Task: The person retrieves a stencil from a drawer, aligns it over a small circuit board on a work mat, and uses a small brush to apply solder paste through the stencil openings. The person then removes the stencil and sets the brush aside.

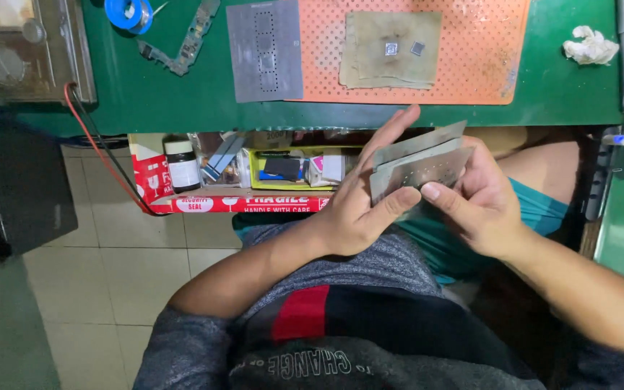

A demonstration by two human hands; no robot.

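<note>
The person sits at a green workbench [182, 101] and holds a fanned stack of thin grey metal stencil plates [419, 162] over the lap, just near of the bench edge. The left hand [359, 206] cradles the stack from below, fingers spread flat behind it and thumb across the near edge, so the plates stay splayed. The right hand [474, 202] pinches the front plate's near corner between thumb and fingers, seemingly to leaf through them.

Far on the bench, another grey perforated stencil [263, 49] lies partly on an orange perforated mat [471, 72], where a beige cloth [390, 49] carries two small square chips. An open cardboard drawer [240, 204] below holds small clutter, hard to make out. The plates' hole patterns are too fine to read.
</note>
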